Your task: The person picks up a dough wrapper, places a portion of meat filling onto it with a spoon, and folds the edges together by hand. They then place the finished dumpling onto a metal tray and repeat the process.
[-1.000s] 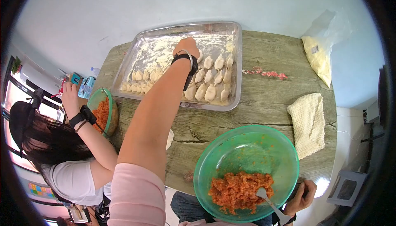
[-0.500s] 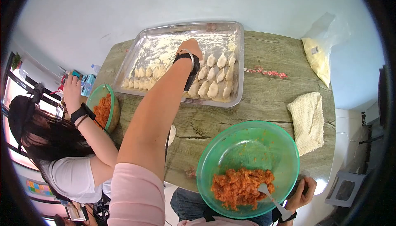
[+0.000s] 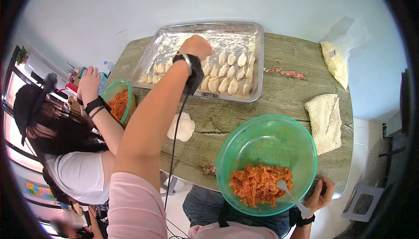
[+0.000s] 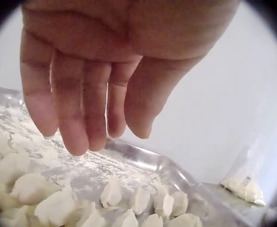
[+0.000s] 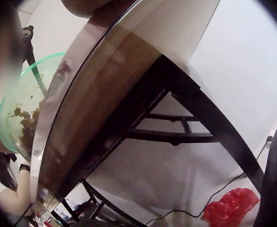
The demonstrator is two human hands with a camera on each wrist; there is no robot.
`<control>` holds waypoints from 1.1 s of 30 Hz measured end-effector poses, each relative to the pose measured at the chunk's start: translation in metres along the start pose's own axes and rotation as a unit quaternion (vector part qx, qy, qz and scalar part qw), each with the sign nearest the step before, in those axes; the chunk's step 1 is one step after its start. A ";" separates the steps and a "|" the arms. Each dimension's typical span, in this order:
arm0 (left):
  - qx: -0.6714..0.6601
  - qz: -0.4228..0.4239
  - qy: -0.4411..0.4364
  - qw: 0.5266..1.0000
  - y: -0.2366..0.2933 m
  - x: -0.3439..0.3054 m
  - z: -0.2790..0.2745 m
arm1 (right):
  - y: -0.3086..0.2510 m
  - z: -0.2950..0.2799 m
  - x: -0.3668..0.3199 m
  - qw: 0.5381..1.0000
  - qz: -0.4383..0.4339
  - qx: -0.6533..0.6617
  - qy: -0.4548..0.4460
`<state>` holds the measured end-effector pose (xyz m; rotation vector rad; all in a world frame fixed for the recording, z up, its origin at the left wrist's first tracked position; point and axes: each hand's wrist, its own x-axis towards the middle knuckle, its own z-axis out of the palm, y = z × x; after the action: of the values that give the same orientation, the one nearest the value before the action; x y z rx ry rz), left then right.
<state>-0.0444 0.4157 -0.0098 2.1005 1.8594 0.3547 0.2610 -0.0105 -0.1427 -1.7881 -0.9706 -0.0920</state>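
My left hand is over the metal tray, beyond the rows of dumplings. In the left wrist view that hand hangs with relaxed fingers pointing down, nothing between them, above the floured tray. White pleated dumplings stand below its fingertips. My right hand lies loosely curled and without a load at the table edge, beside the green bowl. Orange-red filling fills the bottom of that bowl, with a grey-handled spoon stuck in it.
Round dough wrappers lie on the wooden table by my left arm. A folded cream cloth and a bag of yellowish powder are at the right. Another person sits at the left beside a second green bowl of filling.
My left hand has shifted left relative to the tray, away from the dumpling rows. The head view has moved, showing more of the wrappers by the arm. The right hand remains at the table edge.
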 end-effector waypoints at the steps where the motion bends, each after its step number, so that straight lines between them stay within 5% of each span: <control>1: -0.041 0.003 0.000 0.999 0.000 -0.015 -0.007 | 0.000 -0.001 0.000 1.000 -0.001 0.002 0.000; 7: -0.217 0.003 -0.009 0.976 -0.037 -0.112 -0.013 | 0.002 -0.002 0.002 0.999 -0.036 -0.005 -0.013; 13: -0.054 0.033 0.016 0.998 -0.067 -0.210 0.032 | 0.002 -0.002 0.004 0.999 -0.038 0.000 -0.015; 15: -0.015 0.046 0.101 0.994 -0.079 -0.222 0.047 | 0.005 -0.003 0.004 0.999 -0.039 0.010 -0.017; 22: 0.025 -0.012 0.183 0.983 -0.090 -0.233 0.068 | -0.007 -0.005 0.004 0.999 -0.030 0.020 -0.012; 33: 0.019 -0.002 0.200 0.980 -0.083 -0.230 0.061 | -0.006 -0.004 0.005 0.998 -0.057 0.021 -0.016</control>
<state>-0.1257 0.1924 -0.0929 2.1726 2.0959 0.7985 0.2622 -0.0103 -0.1334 -1.7009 -1.0897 -0.1143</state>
